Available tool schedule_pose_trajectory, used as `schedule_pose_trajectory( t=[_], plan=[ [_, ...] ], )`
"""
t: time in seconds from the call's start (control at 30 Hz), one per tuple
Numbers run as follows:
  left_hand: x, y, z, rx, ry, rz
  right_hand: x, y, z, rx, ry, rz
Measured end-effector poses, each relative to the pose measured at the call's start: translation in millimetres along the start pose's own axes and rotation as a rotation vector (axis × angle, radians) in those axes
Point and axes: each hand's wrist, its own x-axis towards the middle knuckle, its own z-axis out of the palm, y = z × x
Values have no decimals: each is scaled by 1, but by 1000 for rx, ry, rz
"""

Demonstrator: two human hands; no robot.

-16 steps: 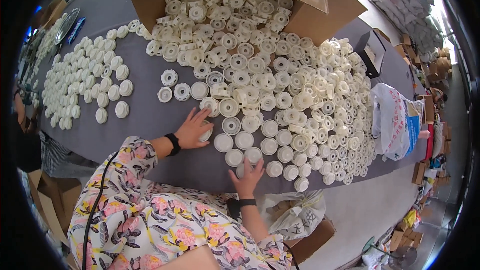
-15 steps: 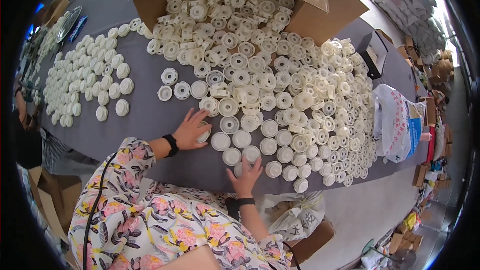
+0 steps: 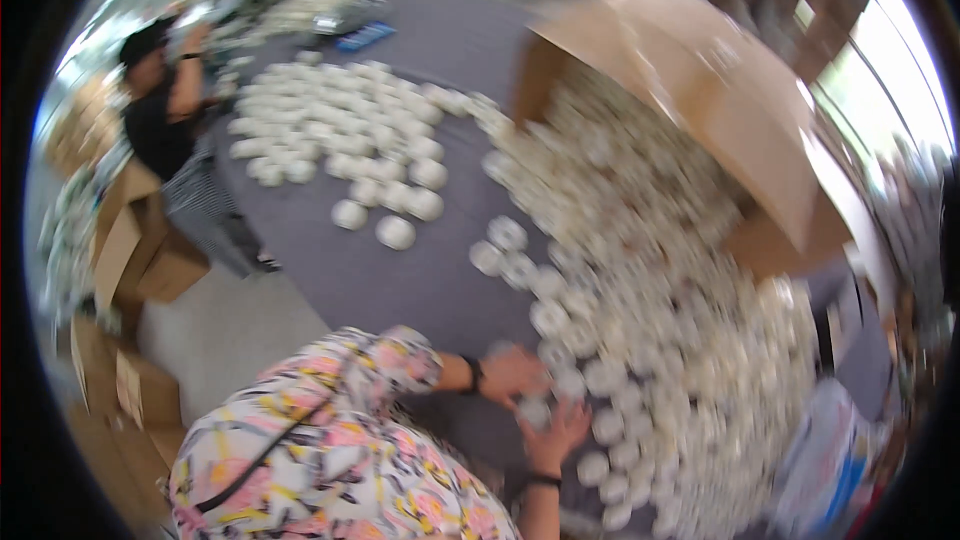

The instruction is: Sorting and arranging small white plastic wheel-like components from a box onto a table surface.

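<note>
Both my hands are over the grey-covered table [image 3: 465,295], at the near edge of a spread of white round plastic parts. My left hand [image 3: 513,374], dark band on its wrist, lies low among the parts, its fingers smeared by motion; a pale round piece shows by its knuckles. Just to its right, my right hand [image 3: 555,435] has its fingers spread apart near a white round cap [image 3: 535,411]. Whether either hand grips a piece is hard to see through the blur. More white caps [image 3: 607,426] lie right of my right hand.
A cardboard box [image 3: 680,40] on its side spills a heap of parts [image 3: 640,210]. Rows of white caps [image 3: 330,120] lie at far left. A white-and-blue plastic bag [image 3: 825,460] is at right. A person in black [image 3: 160,105] works beyond the table's left edge, near open cartons [image 3: 150,240].
The whole view has swung left, so the table and box appear shifted right and tilted, and the person at left is now visible. My hands are closer together among the parts.
</note>
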Motion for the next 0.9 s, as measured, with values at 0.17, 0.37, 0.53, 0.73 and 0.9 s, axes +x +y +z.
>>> schedule_pose_trajectory(
  t=[0.17, 0.37, 0.53, 0.73, 0.9],
  plan=[
    [-25, 1, 0, 60, 81, 98, -14, -7, 21, -13, 42, -101],
    [-107, -18, -22, 12, -29, -58, -5, -97, 26, -133, -86, -156],
    [-187, -62, -62, 57, -4, -261, 42, -175, 66, -107, -256, -227],
    [-260, -142, -98, 147, 156, -424, 120, -269, 112, -36, -184, -274],
    [-306, -152, -106, 181, 549, -912, 174, -328, 143, -54, -170, -267]
  ],
)
